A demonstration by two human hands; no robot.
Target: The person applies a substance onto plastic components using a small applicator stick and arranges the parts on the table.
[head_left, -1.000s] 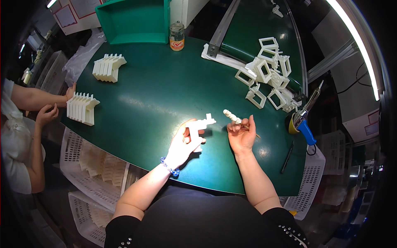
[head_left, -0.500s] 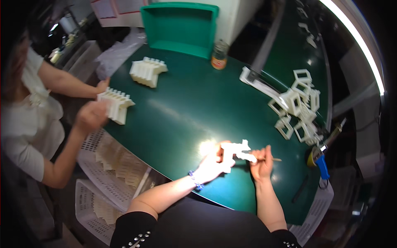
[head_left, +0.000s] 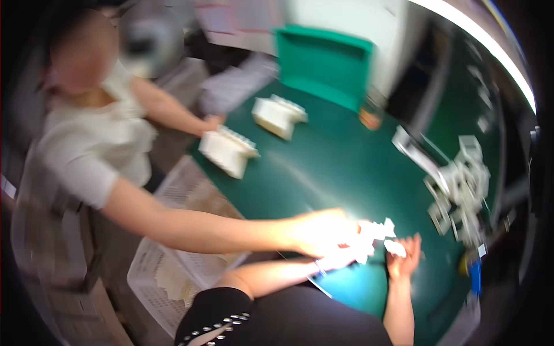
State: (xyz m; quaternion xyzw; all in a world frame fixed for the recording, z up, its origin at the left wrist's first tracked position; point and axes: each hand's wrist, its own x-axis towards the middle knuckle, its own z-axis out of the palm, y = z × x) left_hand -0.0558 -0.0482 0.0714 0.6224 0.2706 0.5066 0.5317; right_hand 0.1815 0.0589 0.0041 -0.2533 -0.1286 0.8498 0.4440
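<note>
My left hand (head_left: 340, 258), with a bracelet at its wrist, holds a white plastic part (head_left: 378, 229) over the green table. A co-worker's hand (head_left: 326, 230) reaches across from the left and overlaps my left hand, hiding most of its fingers. Blur and glare leave it unclear whether that hand touches the part. To the right of the part, my right hand (head_left: 405, 260) is closed loosely on a thin stick with a white tip (head_left: 395, 248). Its tip lies close to the white part, apart from it.
White frames (head_left: 466, 184) lie heaped at the right, above a blue-handled tool (head_left: 476, 278). Two ribbed white stacks (head_left: 228, 151) stand far left, one touched by the co-worker's other hand (head_left: 212, 124). Behind are a green bin (head_left: 323, 69) and a jar (head_left: 372, 112). Perforated baskets (head_left: 147, 268) sit below.
The co-worker's arm has stretched from the stacks to my left hand. The view has swung, so the table appears farther right and lower. My right hand's fingers have loosened.
</note>
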